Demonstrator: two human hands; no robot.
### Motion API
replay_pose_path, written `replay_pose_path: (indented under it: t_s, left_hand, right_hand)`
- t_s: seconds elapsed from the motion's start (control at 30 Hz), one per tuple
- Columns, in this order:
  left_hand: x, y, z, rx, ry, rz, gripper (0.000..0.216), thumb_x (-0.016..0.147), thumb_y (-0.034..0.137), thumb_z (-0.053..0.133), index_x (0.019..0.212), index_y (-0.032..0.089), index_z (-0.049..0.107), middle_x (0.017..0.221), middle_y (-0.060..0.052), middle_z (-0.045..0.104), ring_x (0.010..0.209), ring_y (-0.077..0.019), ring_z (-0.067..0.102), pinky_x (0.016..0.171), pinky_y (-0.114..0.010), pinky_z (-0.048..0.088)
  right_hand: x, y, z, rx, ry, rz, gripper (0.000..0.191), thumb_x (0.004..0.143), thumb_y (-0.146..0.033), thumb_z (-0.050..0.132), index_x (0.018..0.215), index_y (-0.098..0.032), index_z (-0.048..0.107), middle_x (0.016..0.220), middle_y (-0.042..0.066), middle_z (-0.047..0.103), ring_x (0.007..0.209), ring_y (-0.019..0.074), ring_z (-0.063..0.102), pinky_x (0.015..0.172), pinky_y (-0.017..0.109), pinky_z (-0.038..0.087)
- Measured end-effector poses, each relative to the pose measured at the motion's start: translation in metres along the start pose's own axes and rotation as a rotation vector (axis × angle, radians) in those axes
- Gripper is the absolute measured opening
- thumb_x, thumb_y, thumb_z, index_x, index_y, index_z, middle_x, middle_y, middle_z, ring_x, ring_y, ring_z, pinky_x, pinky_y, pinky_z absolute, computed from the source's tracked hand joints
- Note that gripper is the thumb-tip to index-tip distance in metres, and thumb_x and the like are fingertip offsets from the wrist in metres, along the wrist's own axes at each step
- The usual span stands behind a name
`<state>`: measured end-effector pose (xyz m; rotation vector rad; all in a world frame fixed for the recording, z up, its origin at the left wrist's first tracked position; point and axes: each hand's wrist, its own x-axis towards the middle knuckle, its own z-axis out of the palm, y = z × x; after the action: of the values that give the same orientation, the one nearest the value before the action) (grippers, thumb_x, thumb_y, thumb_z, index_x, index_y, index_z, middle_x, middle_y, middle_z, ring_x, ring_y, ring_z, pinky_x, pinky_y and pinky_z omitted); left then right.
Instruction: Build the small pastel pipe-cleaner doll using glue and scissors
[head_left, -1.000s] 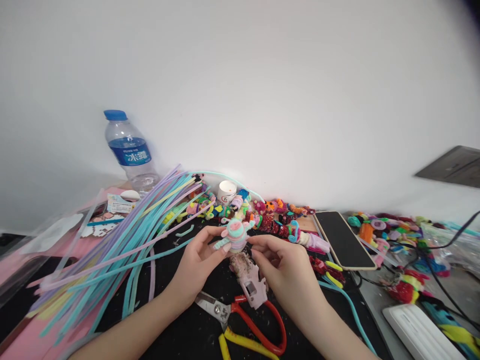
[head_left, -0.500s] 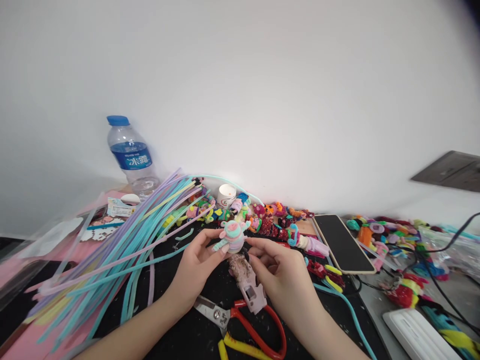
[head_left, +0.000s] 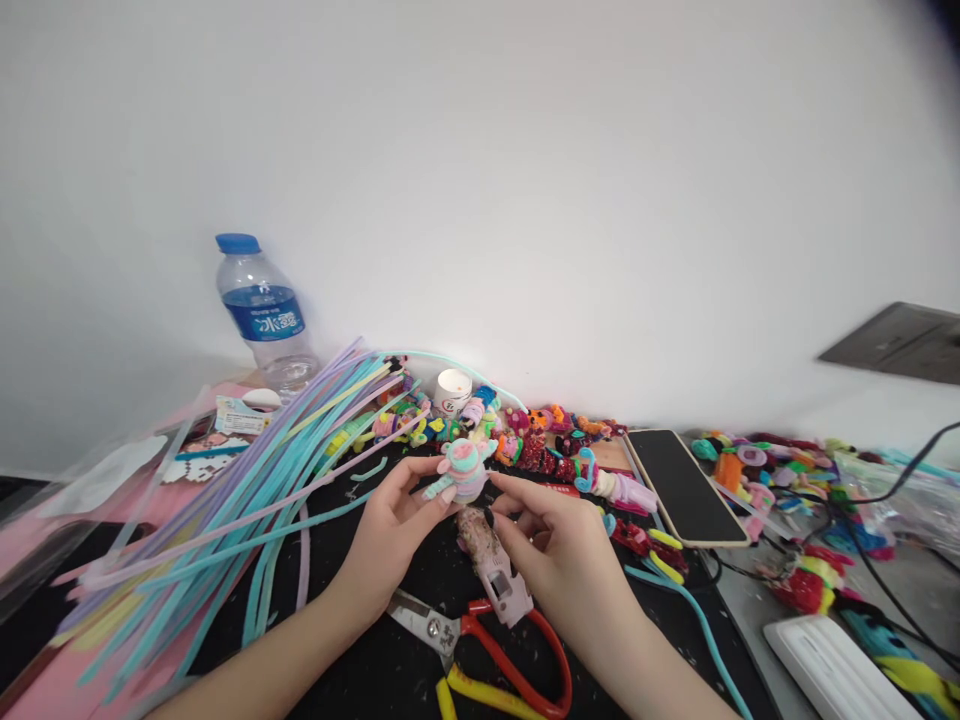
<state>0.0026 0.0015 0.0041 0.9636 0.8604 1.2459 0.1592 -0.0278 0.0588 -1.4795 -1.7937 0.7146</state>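
My left hand (head_left: pixel 401 510) is closed on a small pipe-cleaner figure (head_left: pixel 469 478), pinched between thumb and fingers. The figure is striped in mint, pink and lavender, with a round head, ears and a stubby striped arm. My right hand (head_left: pixel 551 525) is close on its right side, the index fingertip at the figure's edge. By the right thumb tip shows a small dark bit (head_left: pixel 489 517), too small to name. Beneath the hands lies a stained pale-lavender plastic tool (head_left: pixel 504 590). Red-handled scissors (head_left: pixel 435 628) rest on the black mat (head_left: pixel 360 650) in front.
A bundle of pastel pipe cleaners (head_left: pixel 247 500) spreads across the left. Behind it stands a water bottle (head_left: pixel 262 310). Finished colourful figures (head_left: pixel 540 455) line the wall around a paper cup (head_left: pixel 454 390). To the right are a phone (head_left: pixel 690 488), a white block (head_left: pixel 836 665) and black cables (head_left: pixel 870 560).
The figure has shifted and tilted very slightly in my left hand. My right thumb and the dark bit have moved a little left and down; the rest looks the same.
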Motion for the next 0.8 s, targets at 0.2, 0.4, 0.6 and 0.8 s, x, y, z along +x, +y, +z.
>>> replay_pose_path:
  t_s: [0.2, 0.4, 0.6, 0.8]
  left_hand:
    - [0.0002, -0.0008, 0.0, -0.04, 0.03, -0.01, 0.019, 0.077, 0.024, 0.066, 0.094, 0.022, 0.059, 0.103, 0.0, 0.063, 0.098, -0.0174, 0.059, 0.085, -0.031, 0.052]
    - [-0.0006, 0.0013, 0.0015, -0.052, 0.055, -0.015, 0.02, 0.074, 0.024, 0.068, 0.093, 0.02, 0.061, 0.102, -0.002, 0.065, 0.099, -0.0194, 0.06, 0.085, -0.033, 0.052]
    - [-0.0009, 0.0016, 0.0016, -0.061, 0.034, -0.007, 0.02, 0.074, 0.023, 0.068, 0.093, 0.02, 0.061, 0.102, -0.003, 0.065, 0.099, -0.0205, 0.06, 0.085, -0.035, 0.052]
    - [-0.001, 0.0023, 0.0019, -0.06, -0.003, -0.003, 0.018, 0.076, 0.023, 0.066, 0.092, 0.021, 0.06, 0.1, -0.001, 0.064, 0.097, -0.0192, 0.06, 0.085, -0.034, 0.052]
  right_hand:
    - [-0.0001, -0.0023, -0.0008, 0.035, -0.003, -0.001, 0.034, 0.079, -0.012, 0.05, 0.109, -0.018, 0.066, 0.073, 0.0, 0.068, 0.048, 0.0084, 0.055, 0.045, 0.017, 0.043]
    - [-0.0002, -0.0028, 0.0009, 0.034, -0.021, 0.044, 0.037, 0.078, -0.014, 0.051, 0.113, -0.019, 0.064, 0.075, 0.0, 0.068, 0.049, 0.009, 0.056, 0.047, 0.018, 0.044]
    - [-0.0007, -0.0031, 0.0021, 0.044, -0.05, 0.095, 0.039, 0.078, -0.016, 0.051, 0.115, -0.02, 0.064, 0.074, -0.002, 0.068, 0.048, 0.0089, 0.054, 0.044, 0.018, 0.04]
    - [-0.0008, -0.0028, 0.0019, 0.046, -0.062, 0.114, 0.04, 0.078, -0.018, 0.053, 0.117, -0.021, 0.062, 0.071, -0.003, 0.068, 0.047, 0.0085, 0.052, 0.044, 0.018, 0.039]
